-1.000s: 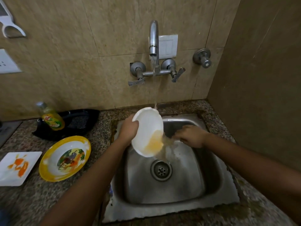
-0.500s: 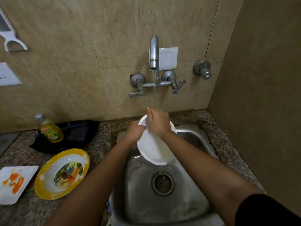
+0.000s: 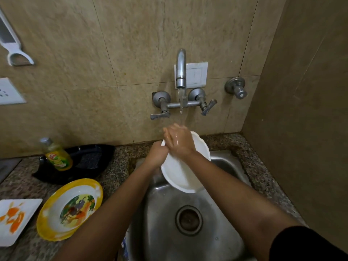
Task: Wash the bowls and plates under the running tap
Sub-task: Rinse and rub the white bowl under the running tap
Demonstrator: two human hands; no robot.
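Left hand (image 3: 157, 155) grips white bowl (image 3: 180, 176); right hand (image 3: 178, 143) rubs it under tap (image 3: 181, 72).

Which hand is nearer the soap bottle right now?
Left. The left hand grips the white bowl on the side facing the soap bottle; the right hand lies beyond it, over the bowl.

a green dish-soap bottle (image 3: 58, 157) stands in a black tray (image 3: 88, 161); a white wall switch (image 3: 196, 75).

Left hand (image 3: 157, 155) gripping, right hand (image 3: 178, 142) flat, wet
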